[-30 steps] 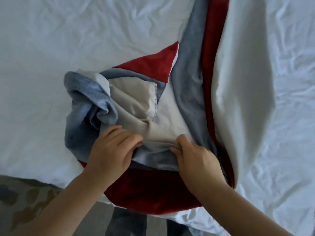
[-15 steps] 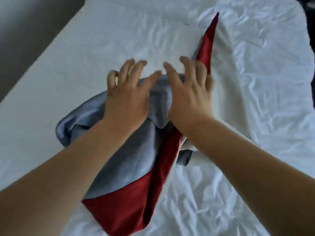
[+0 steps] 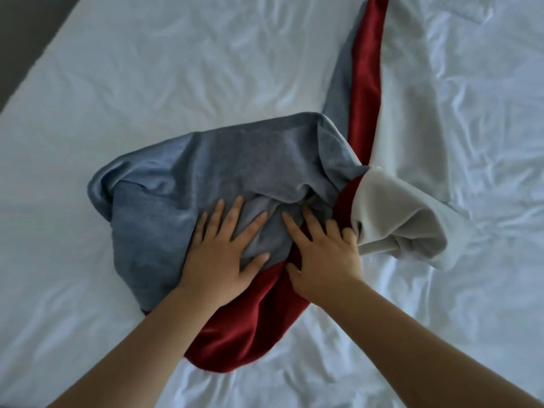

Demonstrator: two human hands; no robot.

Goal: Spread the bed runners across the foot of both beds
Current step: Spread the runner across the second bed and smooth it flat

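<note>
A bed runner with a blue-grey face, a dark red band and a pale lining lies bunched in the middle of the white bed. One narrow end trails toward the top right. A fold of its pale lining sticks out to the right. My left hand lies flat on the blue-grey cloth, fingers spread. My right hand rests beside it with its fingertips dug into the folds where red and grey meet.
The wrinkled white sheet covers the whole bed. The bed's left edge and a strip of dark floor show at the top left corner.
Both hands had pinched the bunched runner near the bed edge, then pushed it up onto the bed. Now they sit lower on the cloth, pressing it down, and more grey face shows.
</note>
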